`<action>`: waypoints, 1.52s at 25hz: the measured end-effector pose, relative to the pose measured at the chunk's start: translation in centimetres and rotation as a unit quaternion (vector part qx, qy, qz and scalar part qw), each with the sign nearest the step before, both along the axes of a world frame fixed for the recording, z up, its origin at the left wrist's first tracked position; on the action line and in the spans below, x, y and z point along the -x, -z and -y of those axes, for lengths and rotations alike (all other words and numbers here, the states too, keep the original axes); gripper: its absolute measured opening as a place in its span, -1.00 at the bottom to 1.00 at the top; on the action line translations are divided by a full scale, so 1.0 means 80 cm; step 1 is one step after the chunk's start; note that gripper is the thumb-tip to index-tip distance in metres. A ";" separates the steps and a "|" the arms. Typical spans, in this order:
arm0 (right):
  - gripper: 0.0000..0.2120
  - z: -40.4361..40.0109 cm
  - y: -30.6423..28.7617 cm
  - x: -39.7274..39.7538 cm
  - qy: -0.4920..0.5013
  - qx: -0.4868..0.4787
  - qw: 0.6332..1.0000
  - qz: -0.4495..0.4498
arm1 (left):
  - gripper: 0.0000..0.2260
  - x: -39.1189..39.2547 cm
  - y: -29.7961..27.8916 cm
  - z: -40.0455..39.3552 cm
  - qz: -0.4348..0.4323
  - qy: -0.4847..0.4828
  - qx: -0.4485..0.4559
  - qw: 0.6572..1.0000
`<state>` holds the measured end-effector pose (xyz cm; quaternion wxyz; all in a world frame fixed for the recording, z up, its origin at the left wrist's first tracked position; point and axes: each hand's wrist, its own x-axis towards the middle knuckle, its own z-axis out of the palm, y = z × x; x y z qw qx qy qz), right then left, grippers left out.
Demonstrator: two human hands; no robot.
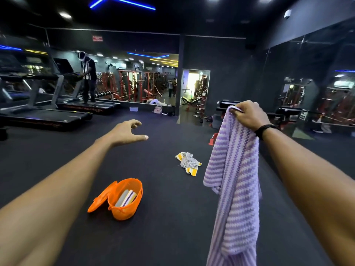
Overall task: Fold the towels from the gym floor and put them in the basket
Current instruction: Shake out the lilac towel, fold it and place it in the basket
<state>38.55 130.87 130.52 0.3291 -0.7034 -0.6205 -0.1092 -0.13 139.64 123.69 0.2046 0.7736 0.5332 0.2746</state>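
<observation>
The right hand [247,114] is gripping a corner of the purple striped towel [233,185], which is hanging lengthwise straight down, while the left hand [127,132] is reaching out empty with fingers spread, above the orange basket [125,210] holding folded towels [126,197] upright, crumpled towels [189,163] lying beyond.

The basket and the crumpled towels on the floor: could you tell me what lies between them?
Nothing: in the head view, only bare black floor separates the basket from the crumpled towels.
</observation>
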 end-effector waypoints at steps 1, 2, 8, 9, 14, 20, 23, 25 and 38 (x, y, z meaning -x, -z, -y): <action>-0.66 -0.029 0.002 -0.004 -0.002 0.000 1.000 0.001 | -0.35 -0.003 0.003 -0.024 -0.002 -0.005 0.001 1.000; -0.67 -0.059 0.003 -0.009 -0.007 0.000 1.000 0.004 | -0.36 -0.006 0.007 -0.048 -0.004 -0.012 0.001 1.000; -0.63 -0.232 0.017 -0.060 -0.061 -0.012 0.998 -0.002 | -0.36 -0.030 0.031 -0.180 -0.014 -0.069 0.000 0.998; -0.63 -0.265 0.017 -0.067 -0.075 -0.008 0.997 -0.007 | -0.36 -0.035 0.031 -0.201 -0.014 -0.079 0.006 0.997; -0.67 -0.427 0.011 -0.077 -0.163 0.017 0.986 -0.018 | -0.38 -0.062 0.021 -0.297 -0.022 -0.135 0.011 0.991; -0.59 -0.609 0.043 -0.026 -0.270 0.029 0.962 -0.013 | -0.40 -0.071 0.019 -0.409 -0.022 -0.179 0.016 0.983; -0.56 -0.693 0.065 0.006 -0.308 0.043 0.950 -0.014 | -0.42 -0.059 0.025 -0.465 -0.029 -0.200 0.006 0.979; -0.55 -0.758 0.074 0.025 -0.325 0.047 0.945 -0.012 | -0.43 -0.046 0.028 -0.514 -0.029 -0.212 -0.002 0.977; -0.52 -1.052 0.050 0.169 -0.448 0.041 0.893 -0.010 | -0.54 0.002 -0.010 -0.813 0.003 -0.219 -0.031 0.975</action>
